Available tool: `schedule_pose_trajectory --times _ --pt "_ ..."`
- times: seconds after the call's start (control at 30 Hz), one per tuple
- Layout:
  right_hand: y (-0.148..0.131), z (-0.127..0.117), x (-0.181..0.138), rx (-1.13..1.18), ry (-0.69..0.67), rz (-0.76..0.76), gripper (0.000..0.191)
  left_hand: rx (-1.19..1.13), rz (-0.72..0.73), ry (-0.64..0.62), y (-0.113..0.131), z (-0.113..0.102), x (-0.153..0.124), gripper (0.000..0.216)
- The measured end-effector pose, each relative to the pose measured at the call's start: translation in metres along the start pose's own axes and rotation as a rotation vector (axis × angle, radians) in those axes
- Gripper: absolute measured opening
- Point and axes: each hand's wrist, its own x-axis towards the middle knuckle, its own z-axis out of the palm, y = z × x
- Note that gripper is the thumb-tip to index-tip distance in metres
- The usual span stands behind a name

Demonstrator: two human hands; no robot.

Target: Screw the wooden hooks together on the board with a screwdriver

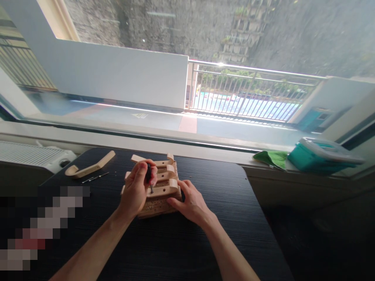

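Note:
My left hand [136, 185] is closed around a screwdriver-like tool [148, 173] with a black handle and thin metal shaft. Its tip meets the nearest of several pale wooden hook-shaped pieces [168, 190], which lie side by side across a wooden block [156, 207]. Holes show in the pieces, and the block's near face is pitted with small marks. At the block's right end my right hand [190, 199] grips its edge, thumb on the near side and fingers behind. My left fingers hide part of the pieces' left ends.
Left on the dark table [228, 218] lies a loose wooden hook piece [90, 167] beside several thin metal rods [95, 177]. A green cloth [272, 159] and a teal box with a clear lid [319, 156] sit on the windowsill. A radiator [35, 156] stands at far left.

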Motion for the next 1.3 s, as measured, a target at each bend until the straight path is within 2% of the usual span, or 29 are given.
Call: schedule_pose_trajectory --times 0.5,1.13,1.3 --pt "-0.0002 0.0001 0.0000 0.011 -0.006 0.017 0.050 0.068 0.055 -0.050 -0.0031 0.0038 -0.0014 0.035" --pt "-0.0003 -0.0003 -0.0002 0.001 -0.007 0.015 0.049 -0.002 -0.005 0.005 0.0002 0.0046 0.0044 0.036" --pt "0.0003 -0.0002 0.0001 -0.004 -0.001 0.004 0.050 0.003 0.052 -0.026 -0.0068 0.0035 0.0045 0.034"
